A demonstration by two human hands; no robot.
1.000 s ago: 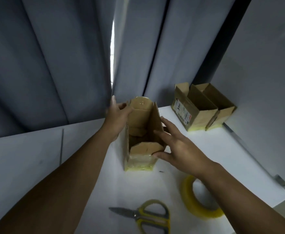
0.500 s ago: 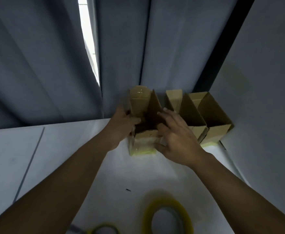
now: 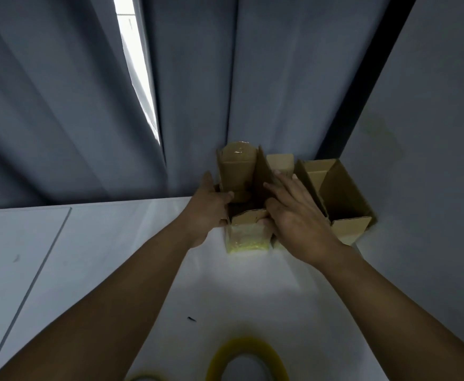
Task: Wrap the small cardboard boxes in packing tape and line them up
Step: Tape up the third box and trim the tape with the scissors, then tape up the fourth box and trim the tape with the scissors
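Fingers (image 3: 206, 180) of left hand (image 3: 209, 213) and right hand (image 3: 294, 218) curl round side walls of open box (image 3: 247, 235), gripping. Box moved from table (image 3: 115, 257) centre to 1 o'clock, now against two other boxes (image 3: 341, 193) at 2 o'clock: line-up nearly done. Middle box (image 3: 280, 162) mostly hidden behind right hand; tape roll (image 3: 250, 350) at 6 o'clock cut off.

There is just one camera, worn on the person's head. It looks forward and down, close over the white desk (image 3: 239, 292), with the curtain (image 3: 280, 78) filling the top of the frame.
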